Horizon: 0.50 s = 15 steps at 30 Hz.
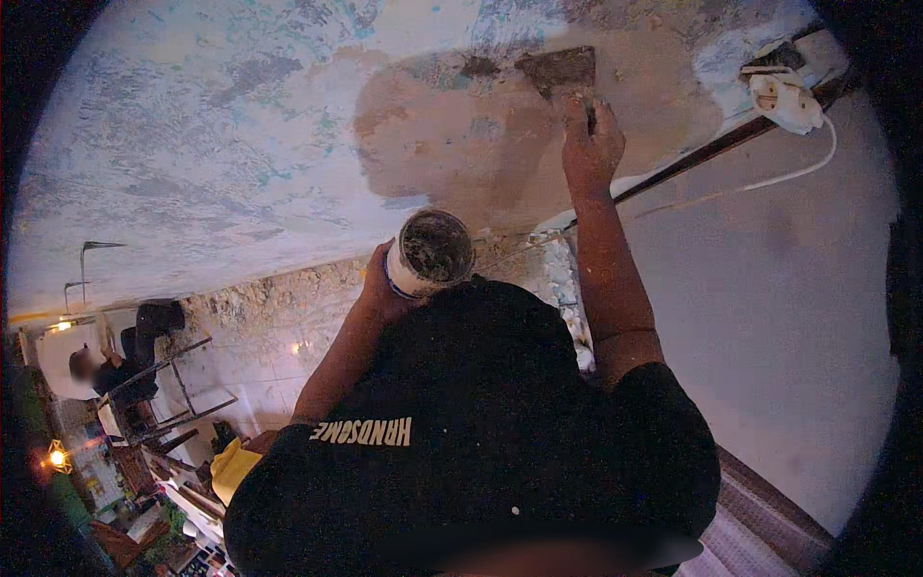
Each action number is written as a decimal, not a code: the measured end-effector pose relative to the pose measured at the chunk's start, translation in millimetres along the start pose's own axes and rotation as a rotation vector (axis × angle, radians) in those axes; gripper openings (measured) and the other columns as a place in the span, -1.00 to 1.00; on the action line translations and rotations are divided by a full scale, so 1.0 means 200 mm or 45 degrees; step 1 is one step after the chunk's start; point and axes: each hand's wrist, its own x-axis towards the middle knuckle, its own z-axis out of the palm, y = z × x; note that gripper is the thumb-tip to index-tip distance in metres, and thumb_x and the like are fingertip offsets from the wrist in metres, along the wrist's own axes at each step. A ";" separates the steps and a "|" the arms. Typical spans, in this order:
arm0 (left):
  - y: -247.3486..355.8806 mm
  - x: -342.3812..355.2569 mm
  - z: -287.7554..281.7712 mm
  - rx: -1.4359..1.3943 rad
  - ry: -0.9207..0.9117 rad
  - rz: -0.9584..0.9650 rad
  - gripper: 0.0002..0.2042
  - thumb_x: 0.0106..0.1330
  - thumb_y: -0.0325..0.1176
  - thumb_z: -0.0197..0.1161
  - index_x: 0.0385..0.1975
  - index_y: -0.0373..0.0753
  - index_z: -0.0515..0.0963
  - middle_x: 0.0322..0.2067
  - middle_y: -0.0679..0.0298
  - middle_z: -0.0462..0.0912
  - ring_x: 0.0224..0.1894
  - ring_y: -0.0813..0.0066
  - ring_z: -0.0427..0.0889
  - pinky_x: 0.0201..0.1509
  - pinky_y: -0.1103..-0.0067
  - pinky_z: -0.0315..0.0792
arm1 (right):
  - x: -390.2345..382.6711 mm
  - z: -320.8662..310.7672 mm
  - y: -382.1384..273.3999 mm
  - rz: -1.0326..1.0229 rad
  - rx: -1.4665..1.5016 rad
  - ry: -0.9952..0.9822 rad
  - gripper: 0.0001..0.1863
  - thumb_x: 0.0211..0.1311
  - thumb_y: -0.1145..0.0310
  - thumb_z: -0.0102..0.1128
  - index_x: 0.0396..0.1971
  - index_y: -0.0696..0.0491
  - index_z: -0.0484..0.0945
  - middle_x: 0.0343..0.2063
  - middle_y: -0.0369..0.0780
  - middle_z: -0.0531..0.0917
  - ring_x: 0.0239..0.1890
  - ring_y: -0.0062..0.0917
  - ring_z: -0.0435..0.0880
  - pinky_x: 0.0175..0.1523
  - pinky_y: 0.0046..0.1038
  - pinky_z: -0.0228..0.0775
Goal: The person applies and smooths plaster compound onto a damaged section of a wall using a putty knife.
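My right hand (592, 144) is closed around a putty knife (562, 71), its wide, dirty blade lying against the wall (250, 125). Under and around the blade spreads a damp-looking brown patch (442, 125), darker than the blotchy white and bluish surface beside it. Close to my chest, my left hand (378, 288) is wrapped round the side of a white plastic tub (409, 281). Its open mouth shows a grey-brown, lumpy mix inside. The knife's handle is mostly hidden by my fingers.
At the upper right hangs a white power socket (786, 100) with a white cable (798, 173), near a dark strip along the wall's edge. To the far left, another person (135, 361) sits by a metal frame (183, 394). A black bracket (87, 260) juts out there.
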 end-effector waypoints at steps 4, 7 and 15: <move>-0.03 -0.02 -0.04 0.793 0.160 0.048 -0.44 0.16 -0.28 0.21 0.18 -0.14 0.20 0.11 0.24 0.46 0.19 0.38 0.39 0.33 0.32 0.15 | -0.03 0.02 -0.02 -0.080 0.014 0.141 -0.62 0.28 0.16 0.08 -0.39 0.26 0.50 -0.49 -0.04 0.56 -0.43 -0.29 0.58 -0.33 -0.31 0.37; -0.08 0.02 -0.11 0.209 -0.023 -0.066 -0.36 0.10 -0.28 0.28 0.19 -0.13 0.16 0.10 0.25 0.47 0.20 0.39 0.39 0.33 0.32 0.14 | -0.04 0.03 -0.07 -0.095 -0.029 0.183 -0.62 0.29 0.16 0.06 -0.36 0.26 0.51 -0.49 -0.04 0.56 -0.42 -0.23 0.58 -0.30 -0.30 0.37; -0.01 -0.05 -0.04 0.715 0.181 0.229 -0.40 0.11 -0.29 0.28 0.16 -0.20 0.21 0.06 0.15 0.48 0.11 0.24 0.47 0.19 0.31 0.36 | -0.08 0.02 0.01 -0.225 -0.008 0.248 -0.65 0.28 0.19 0.07 -0.37 0.24 0.51 -0.53 -0.04 0.52 -0.50 -0.25 0.52 -0.31 -0.30 0.37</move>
